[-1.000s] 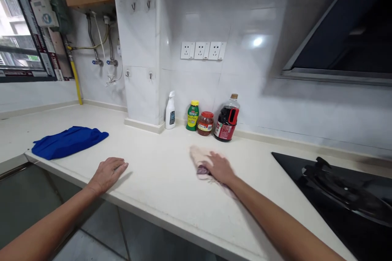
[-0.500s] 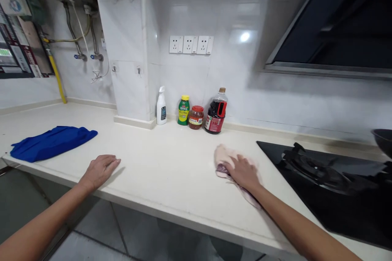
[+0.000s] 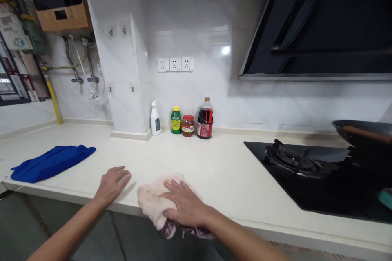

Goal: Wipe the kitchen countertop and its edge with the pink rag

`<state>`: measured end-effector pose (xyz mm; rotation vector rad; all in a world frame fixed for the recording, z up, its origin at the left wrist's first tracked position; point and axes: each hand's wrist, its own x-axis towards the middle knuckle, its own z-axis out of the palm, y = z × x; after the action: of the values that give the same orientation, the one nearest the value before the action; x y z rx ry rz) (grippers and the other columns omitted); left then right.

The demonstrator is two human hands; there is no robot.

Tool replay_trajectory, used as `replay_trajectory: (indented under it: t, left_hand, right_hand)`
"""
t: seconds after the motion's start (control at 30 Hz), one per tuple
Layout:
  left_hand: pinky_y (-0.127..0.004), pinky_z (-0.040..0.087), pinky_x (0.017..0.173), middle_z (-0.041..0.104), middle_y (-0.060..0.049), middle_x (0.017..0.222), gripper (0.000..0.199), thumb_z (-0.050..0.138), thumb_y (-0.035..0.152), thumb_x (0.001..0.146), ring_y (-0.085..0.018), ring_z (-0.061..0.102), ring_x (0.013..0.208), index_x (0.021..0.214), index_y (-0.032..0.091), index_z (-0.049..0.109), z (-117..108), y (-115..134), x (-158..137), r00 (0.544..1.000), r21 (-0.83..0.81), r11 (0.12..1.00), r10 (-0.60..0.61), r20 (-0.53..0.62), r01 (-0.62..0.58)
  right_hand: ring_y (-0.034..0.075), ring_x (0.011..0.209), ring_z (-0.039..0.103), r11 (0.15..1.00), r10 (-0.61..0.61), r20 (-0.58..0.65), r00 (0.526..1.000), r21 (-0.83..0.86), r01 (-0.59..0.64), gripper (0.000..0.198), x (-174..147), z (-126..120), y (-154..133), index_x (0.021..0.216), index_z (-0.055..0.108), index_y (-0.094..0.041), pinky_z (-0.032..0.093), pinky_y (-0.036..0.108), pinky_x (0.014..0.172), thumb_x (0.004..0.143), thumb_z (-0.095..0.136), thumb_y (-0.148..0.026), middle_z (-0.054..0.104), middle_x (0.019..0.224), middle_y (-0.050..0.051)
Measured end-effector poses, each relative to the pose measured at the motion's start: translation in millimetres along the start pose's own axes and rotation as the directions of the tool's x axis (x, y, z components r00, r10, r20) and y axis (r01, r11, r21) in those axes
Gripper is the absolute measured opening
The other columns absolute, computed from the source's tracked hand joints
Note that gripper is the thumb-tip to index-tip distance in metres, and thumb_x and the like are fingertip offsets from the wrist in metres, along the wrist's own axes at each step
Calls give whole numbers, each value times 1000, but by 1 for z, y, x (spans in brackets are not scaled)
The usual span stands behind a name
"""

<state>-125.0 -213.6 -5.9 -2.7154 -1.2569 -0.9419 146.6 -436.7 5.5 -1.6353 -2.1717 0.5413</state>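
Observation:
A pale pink cleaning cloth (image 3: 152,201) with a purple patterned border lies on the counter, its near end hanging over the front edge. My right hand (image 3: 185,204) presses on top of it, fingers spread and thumb apart; the palm hides part of the cloth. To the left, my left hand (image 3: 114,184) rests near the counter's front edge, empty, with its fingers loosely stretched out. Further left lies a crumpled blue cloth (image 3: 53,164), apart from both hands.
Along the wall stand a white spray bottle (image 3: 155,120), a green yellow-capped bottle (image 3: 176,121), a red-lidded jar (image 3: 188,126) and a large dark sauce bottle (image 3: 205,120). A black gas hob (image 3: 284,179) with a pan (image 3: 364,130) occupies the right, beneath a range hood (image 3: 321,49).
My right hand has swept left and toward the front edge with the pink cloth, away from the hob. My left hand has shifted slightly right. The camera view has tilted up and turned.

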Motion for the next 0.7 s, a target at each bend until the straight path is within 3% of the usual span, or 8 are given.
replay_trajectory:
  t: [0.07, 0.13, 0.27, 0.4, 0.5, 0.57, 0.7]
  left_hand:
    - [-50, 49, 104, 71, -9, 129, 46, 44, 59, 95, -30, 60, 126, 107, 29, 76, 9, 31, -4, 992, -57, 991, 125, 13, -124]
    - [-49, 49, 103, 69, -8, 133, 44, 44, 58, 97, -30, 59, 127, 109, 29, 75, 18, 65, -8, 962, -93, 960, 268, 48, -262]
    - [-47, 49, 102, 65, -7, 138, 38, 45, 52, 100, -29, 57, 129, 112, 30, 74, 32, 120, -12, 896, -141, 901, 427, 120, -410]
    - [-48, 48, 104, 66, -8, 137, 39, 47, 54, 99, -28, 56, 130, 118, 29, 71, 45, 137, -15, 906, -219, 902, 404, 124, -372]
    - [-50, 46, 107, 68, -9, 135, 42, 44, 54, 100, -28, 57, 130, 118, 28, 71, 49, 136, -15, 951, -287, 923, 295, 92, -258]
    - [-51, 44, 108, 69, -8, 133, 44, 43, 55, 100, -27, 58, 129, 117, 27, 71, 47, 136, -15, 966, -327, 922, 245, 84, -206]
    - [-53, 42, 110, 70, -8, 133, 48, 44, 60, 97, -29, 58, 130, 116, 27, 72, 41, 140, -13, 968, -381, 911, 217, 122, -156]
  right_hand:
    - [24, 155, 12, 996, 83, -40, 996, -40, -84, 57, -12, -12, 22, 151, 50, -32, 4, 48, 126, 97, 52, -53, 20, 167, 2]
    - [23, 154, 15, 961, 242, -128, 962, -108, -256, 56, -28, -30, 52, 152, 49, -32, 9, 46, 126, 100, 46, -54, 21, 167, 0]
    - [29, 154, 16, 807, 509, -305, 805, -155, -569, 65, -87, -68, 116, 157, 41, -20, 12, 52, 125, 102, 33, -55, 20, 167, 6]
    - [32, 154, 13, 660, 615, -422, 666, -187, -727, 70, -177, -79, 165, 156, 42, -13, 13, 57, 125, 100, 28, -54, 19, 166, 12]
    - [27, 154, 16, 660, 517, -507, 689, -277, -699, 69, -235, -61, 184, 150, 51, -18, 18, 52, 126, 100, 25, -58, 26, 165, 8]
    - [27, 153, 19, 685, 444, -549, 708, -302, -663, 67, -255, -46, 182, 147, 55, -21, 21, 52, 126, 101, 25, -60, 28, 164, 6]
    - [30, 153, 20, 693, 467, -528, 709, -280, -665, 62, -239, -31, 144, 150, 52, -24, 24, 57, 124, 101, 33, -57, 24, 165, 7]
